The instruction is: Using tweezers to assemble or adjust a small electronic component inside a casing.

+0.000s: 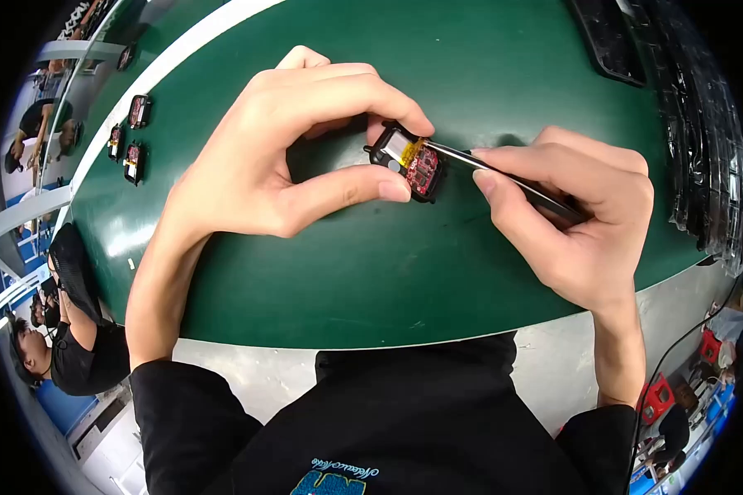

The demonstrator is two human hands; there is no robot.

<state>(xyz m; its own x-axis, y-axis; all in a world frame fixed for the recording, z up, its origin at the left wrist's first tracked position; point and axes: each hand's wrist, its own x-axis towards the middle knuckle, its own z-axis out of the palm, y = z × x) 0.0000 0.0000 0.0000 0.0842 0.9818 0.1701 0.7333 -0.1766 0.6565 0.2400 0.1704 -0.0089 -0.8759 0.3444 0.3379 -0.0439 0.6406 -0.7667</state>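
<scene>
My left hand [293, 148] pinches a small black device shell [409, 161] between thumb and forefinger, just above the green belt [371, 264]. The open shell shows a red circuit board and a silver and yellow cell inside. My right hand [578, 210] grips dark metal tweezers [504, 175] like a pen. The tweezer tips touch the yellow edge of the cell at the shell's right side.
Three more small black devices [132, 136] with red boards lie at the belt's far left, near a white edge strip. Stacked black trays [685, 115] stand at the right. Other people sit at the lower left [66, 330]. A red object [656, 396] is at the lower right.
</scene>
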